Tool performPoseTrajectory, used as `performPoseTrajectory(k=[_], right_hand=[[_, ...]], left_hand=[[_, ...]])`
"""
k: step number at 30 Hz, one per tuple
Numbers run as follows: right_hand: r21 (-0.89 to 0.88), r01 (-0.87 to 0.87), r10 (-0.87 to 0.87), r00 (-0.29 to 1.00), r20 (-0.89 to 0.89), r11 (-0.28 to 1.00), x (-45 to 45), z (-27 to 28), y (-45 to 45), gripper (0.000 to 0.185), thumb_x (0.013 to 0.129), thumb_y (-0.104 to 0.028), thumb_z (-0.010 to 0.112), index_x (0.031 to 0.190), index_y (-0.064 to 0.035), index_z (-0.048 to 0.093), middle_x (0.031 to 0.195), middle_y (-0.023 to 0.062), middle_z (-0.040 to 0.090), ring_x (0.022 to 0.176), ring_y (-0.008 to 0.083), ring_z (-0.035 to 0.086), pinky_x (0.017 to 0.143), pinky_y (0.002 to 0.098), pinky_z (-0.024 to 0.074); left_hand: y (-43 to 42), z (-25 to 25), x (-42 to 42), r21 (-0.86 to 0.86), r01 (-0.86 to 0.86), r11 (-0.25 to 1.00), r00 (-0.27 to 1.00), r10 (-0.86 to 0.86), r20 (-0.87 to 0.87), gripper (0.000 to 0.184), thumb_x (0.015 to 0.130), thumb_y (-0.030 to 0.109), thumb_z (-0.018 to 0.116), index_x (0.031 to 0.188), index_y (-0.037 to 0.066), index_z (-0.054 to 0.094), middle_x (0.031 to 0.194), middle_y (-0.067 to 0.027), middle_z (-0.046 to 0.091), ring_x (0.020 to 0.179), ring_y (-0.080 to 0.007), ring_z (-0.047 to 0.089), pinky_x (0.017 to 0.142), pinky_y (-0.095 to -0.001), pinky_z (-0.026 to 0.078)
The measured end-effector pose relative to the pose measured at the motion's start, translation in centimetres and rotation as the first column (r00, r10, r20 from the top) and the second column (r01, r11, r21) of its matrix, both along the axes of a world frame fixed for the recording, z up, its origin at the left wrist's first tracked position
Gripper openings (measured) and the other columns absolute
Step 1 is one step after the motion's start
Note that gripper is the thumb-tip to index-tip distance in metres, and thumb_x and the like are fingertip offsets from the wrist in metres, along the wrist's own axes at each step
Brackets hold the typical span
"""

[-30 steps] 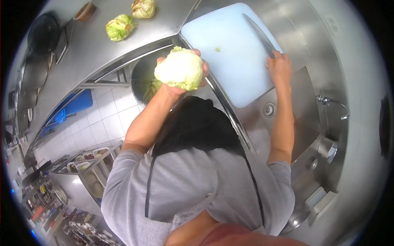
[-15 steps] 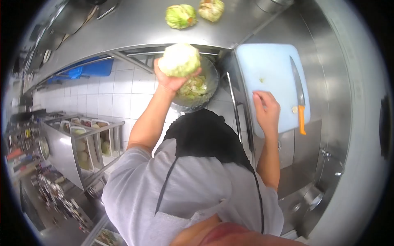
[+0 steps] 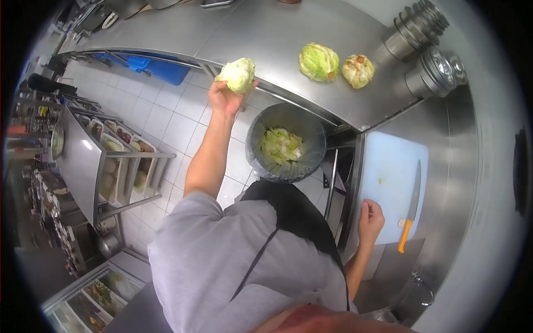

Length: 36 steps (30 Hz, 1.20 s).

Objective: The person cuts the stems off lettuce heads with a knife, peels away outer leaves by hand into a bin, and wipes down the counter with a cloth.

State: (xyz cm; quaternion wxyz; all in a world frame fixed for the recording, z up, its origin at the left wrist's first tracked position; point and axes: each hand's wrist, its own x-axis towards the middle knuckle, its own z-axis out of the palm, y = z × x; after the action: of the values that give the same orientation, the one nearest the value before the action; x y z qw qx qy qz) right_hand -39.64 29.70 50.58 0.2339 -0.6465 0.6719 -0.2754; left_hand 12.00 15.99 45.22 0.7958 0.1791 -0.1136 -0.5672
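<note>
My left hand [image 3: 225,99] is raised beyond the edge of the steel counter, its fingers around a pale green head of lettuce [image 3: 239,75]. Near the lower left edge of the blue cutting board [image 3: 391,166] is my right hand [image 3: 371,222], its fingers loosely curled with a small gap at the thumb and nothing visible in them. A knife [image 3: 411,216] with an orange handle lies along the board's right side, and a small green scrap rests on the board. Two more lettuce heads, one greener [image 3: 318,62] and one browned [image 3: 358,71], sit on the counter.
A lined bin [image 3: 254,147] with leaf scraps [image 3: 280,145] in it stands on the tiled floor before me. Metal containers [image 3: 416,33] are stacked at the counter's far right. On the left is a steel rack [image 3: 80,166] with food trays. A tap [image 3: 423,288] is at lower right.
My view has turned left, so the counter, bin and board appear farther right. The lettuce in my left hand has moved away from above the bin. My right hand stays by the board.
</note>
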Motion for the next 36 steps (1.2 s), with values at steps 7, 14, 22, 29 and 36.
performPoseTrajectory(k=[7, 14, 22, 29, 36], right_hand=[[-0.02, -0.036, 0.035, 0.998, -0.052, 0.999, 2.1, 1.1, -1.4, 0.018, 0.095, -0.014, 0.065, 0.102, 0.0011, 0.071, 0.093, 0.0156, 0.07, 0.083, 0.0287, 0.068, 0.072, 0.036, 0.0545], [-0.14, -0.098, 0.071, 0.98, -0.184, 0.985, 4.0, 1.8, -1.3, 0.015, 0.092, -0.013, 0.064, 0.099, -0.0026, 0.072, 0.098, 0.0169, 0.071, 0.093, 0.0375, 0.066, 0.083, 0.0438, 0.0522], [-0.104, 0.455, -0.458, 0.889, -0.001, 0.884, 0.4, 3.2, 9.5, 0.018, 0.092, -0.023, 0.065, 0.094, -0.007, 0.073, 0.083, 0.0146, 0.071, 0.081, 0.0357, 0.067, 0.076, 0.0444, 0.0534], [0.145, 0.865, -0.811, 0.501, -0.302, 0.48, -19.1, -3.1, 22.8, 0.02, 0.089, -0.019, 0.062, 0.102, -0.0119, 0.076, 0.094, 0.0166, 0.075, 0.09, 0.0345, 0.071, 0.081, 0.0449, 0.0551], [0.587, 0.421, -0.179, 0.887, -0.426, 0.691, -26.4, -20.2, 18.1, 0.022, 0.084, -0.021, 0.07, 0.103, -0.0097, 0.075, 0.105, 0.0184, 0.072, 0.103, 0.0365, 0.068, 0.087, 0.0487, 0.0552]], left_hand=[[-0.2, -1.8, 2.1, -0.16, 0.113, 0.981, 0.994, -0.111, 0.019, 0.08, 0.06, 0.016, 0.068, 0.138, 0.007, 0.05, 0.141, -0.0221, 0.053, 0.132, -0.0448, 0.05, 0.111, -0.0701, 0.037], [0.7, -4.8, 4.0, -0.203, 0.339, 0.919, 0.941, -0.335, 0.055, 0.101, 0.068, 0.03, 0.078, 0.153, -0.001, 0.031, 0.155, -0.0247, 0.038, 0.145, -0.0454, 0.034, 0.12, -0.0649, 0.025], [-1.0, -8.0, -0.6, -0.074, 0.688, 0.722, 0.724, -0.69, -0.007, 0.094, 0.067, 0.042, 0.082, 0.145, 0.005, 0.046, 0.145, -0.0218, 0.049, 0.134, -0.0468, 0.045, 0.091, -0.0562, 0.053], [-0.7, -3.6, -2.7, 0.005, 0.782, 0.623, 0.623, -0.782, 0.006, 0.09, 0.075, 0.047, 0.079, 0.145, 0.004, 0.045, 0.148, -0.0202, 0.045, 0.137, -0.0399, 0.043, 0.087, -0.0516, 0.056], [5.8, 2.5, -3.3, 0.259, 0.646, 0.718, 0.703, -0.692, 0.166, 0.073, 0.086, 0.046, 0.067, 0.144, 0.006, 0.049, 0.146, -0.0181, 0.051, 0.137, -0.0415, 0.045, 0.09, -0.0586, 0.052]])
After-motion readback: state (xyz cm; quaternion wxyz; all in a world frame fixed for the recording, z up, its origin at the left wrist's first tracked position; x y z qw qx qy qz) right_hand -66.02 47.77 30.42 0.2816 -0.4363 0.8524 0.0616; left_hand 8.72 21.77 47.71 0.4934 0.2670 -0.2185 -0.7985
